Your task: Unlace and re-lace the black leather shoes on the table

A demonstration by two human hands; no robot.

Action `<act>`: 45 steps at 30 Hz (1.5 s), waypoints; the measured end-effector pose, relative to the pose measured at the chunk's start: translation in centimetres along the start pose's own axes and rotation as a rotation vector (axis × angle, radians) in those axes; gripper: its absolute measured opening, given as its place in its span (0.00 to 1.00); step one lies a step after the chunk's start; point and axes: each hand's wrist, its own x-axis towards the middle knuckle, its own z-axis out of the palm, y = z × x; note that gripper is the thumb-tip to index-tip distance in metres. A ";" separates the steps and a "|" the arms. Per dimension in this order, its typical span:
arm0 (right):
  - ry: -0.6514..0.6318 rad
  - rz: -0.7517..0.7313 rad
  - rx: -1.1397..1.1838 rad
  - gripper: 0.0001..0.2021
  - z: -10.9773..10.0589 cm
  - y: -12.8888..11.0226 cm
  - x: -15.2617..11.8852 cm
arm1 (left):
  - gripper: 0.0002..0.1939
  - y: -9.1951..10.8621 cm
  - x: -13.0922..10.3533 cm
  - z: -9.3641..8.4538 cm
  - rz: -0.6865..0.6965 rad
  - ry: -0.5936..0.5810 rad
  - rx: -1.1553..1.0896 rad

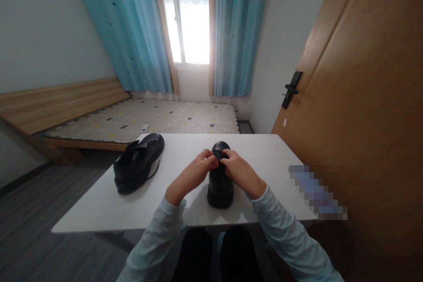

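A black lace-up shoe [220, 191] stands on the white table [264, 152] in front of me, its heel toward me and its toe pointing away. Both my hands are at its lacing, near the front of the shoe. My left hand [202, 165] comes in from the left with its fingers curled and pinched on the shoelace. From the other side, my right hand [238, 168] pinches at the laces too, thumb and fingers close together. The lace ends are mostly hidden by my fingers. A second black shoe [130, 174] rests at the table's left, a loose lace [153, 171] trailing beside it.
Beyond the table is a bed [161, 116] with a patterned mattress and a small white object [144, 128] on it. A wooden door [360, 97] stands close on the right. A pixelated patch [313, 191] covers something by the table's right edge.
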 end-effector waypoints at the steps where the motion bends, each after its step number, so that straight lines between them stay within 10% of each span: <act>1: -0.005 -0.001 -0.030 0.12 -0.1 -0.2 0.1 | 0.09 -0.3 -0.1 0.2 -0.005 0.010 -0.049; 8: -0.019 -0.029 -0.056 0.08 -0.4 -0.2 0.4 | 0.06 -0.4 0.0 0.7 -0.073 0.141 -0.162; 16: 0.141 0.034 0.576 0.07 -1.1 3.6 0.9 | 0.08 0.2 2.1 -1.3 -0.070 0.197 -0.490; 26: 0.022 0.035 0.963 0.11 -1.9 4.8 3.3 | 0.07 -0.4 6.6 -1.0 -0.051 0.271 -0.645; 33: 0.124 0.129 0.950 0.14 -1.0 4.3 4.2 | 0.13 -1.7 6.7 1.6 -0.157 0.380 -0.900; 45: 0.140 0.114 0.895 0.16 1.3 4.6 4.1 | 0.08 -2.5 6.1 1.5 -0.036 0.346 -0.629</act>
